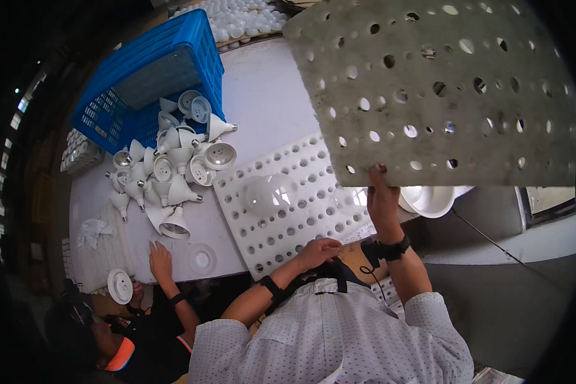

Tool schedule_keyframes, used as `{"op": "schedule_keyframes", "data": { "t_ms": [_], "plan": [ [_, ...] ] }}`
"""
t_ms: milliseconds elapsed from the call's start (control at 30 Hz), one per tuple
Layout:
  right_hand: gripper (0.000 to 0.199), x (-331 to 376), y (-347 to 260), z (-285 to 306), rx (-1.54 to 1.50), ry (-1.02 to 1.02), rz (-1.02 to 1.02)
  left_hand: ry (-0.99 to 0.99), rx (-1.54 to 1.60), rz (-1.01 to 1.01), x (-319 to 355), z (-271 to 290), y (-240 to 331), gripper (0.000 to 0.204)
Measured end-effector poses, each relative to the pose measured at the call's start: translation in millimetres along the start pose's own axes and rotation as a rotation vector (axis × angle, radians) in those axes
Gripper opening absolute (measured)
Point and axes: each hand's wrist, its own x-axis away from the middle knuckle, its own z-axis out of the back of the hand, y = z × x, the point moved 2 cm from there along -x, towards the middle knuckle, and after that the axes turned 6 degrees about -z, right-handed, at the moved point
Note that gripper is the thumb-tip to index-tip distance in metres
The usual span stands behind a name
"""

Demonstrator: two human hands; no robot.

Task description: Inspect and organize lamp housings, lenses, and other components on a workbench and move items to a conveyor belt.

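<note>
A large grey perforated sheet (422, 153) is raised at the upper right, and my right hand (384, 208) pinches its lower edge. Below and left of it lies a white foam board (237, 192) with rows of round holes. Two clear dome covers, one (272, 193) near the middle and another (352, 200) by the sheet's lower edge, rest on this board. My left hand (319, 253) is at the board's near edge, its fingers stretched out and holding nothing. A white round bowl-shaped part (429, 200) shows partly behind the sheet, beside my right hand.
White lamp housings (179, 157) with screw bases spill from a tipped blue crate (208, 64). At the left, a co-worker's hand (161, 261) touches the table near a ring-shaped part (203, 258); a white disc (120, 286) is by their other hand. White domes (243, 22) cover the far end.
</note>
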Motion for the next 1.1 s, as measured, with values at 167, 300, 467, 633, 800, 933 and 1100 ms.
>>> {"op": "schedule_keyframes", "data": {
  "t_ms": [167, 300, 467, 633, 800, 933, 1100],
  "plan": [
    [0.041, -83.5, 125.7, -30.5, -0.058, -0.194, -0.413, 0.334, 0.139, -0.040, 23.4, 15.4, -25.0, 0.028],
    [0.037, -120.5, 189.7, -45.4, -0.064, -0.196, -0.559, 0.602, 0.231, -0.036, 50.2, 13.4, -45.2, 0.029],
    [0.038, -159.0, 232.0, -53.7, -0.174, -0.103, -0.783, 0.937, 0.157, 0.006, 74.5, -6.9, -52.1, 0.028],
    [0.049, -171.5, 249.1, -64.6, -0.010, -0.379, -1.216, 1.207, -0.062, 0.013, 89.3, -15.5, -64.7, 0.031],
    [0.049, -165.1, 196.1, -62.2, 0.487, -0.424, -1.012, 1.383, -0.509, 0.055, 99.5, 9.2, -65.2, 0.041],
    [0.042, -166.2, 143.2, -13.3, 1.056, -0.659, -0.087, 1.414, -0.745, 0.227, 108.8, 27.6, -65.4, 0.064],
    [0.068, -163.9, 98.0, 110.7, 1.879, -0.311, -0.029, 1.403, -0.568, 0.106, 102.6, 52.2, -73.8, 0.076]
  ]
}}
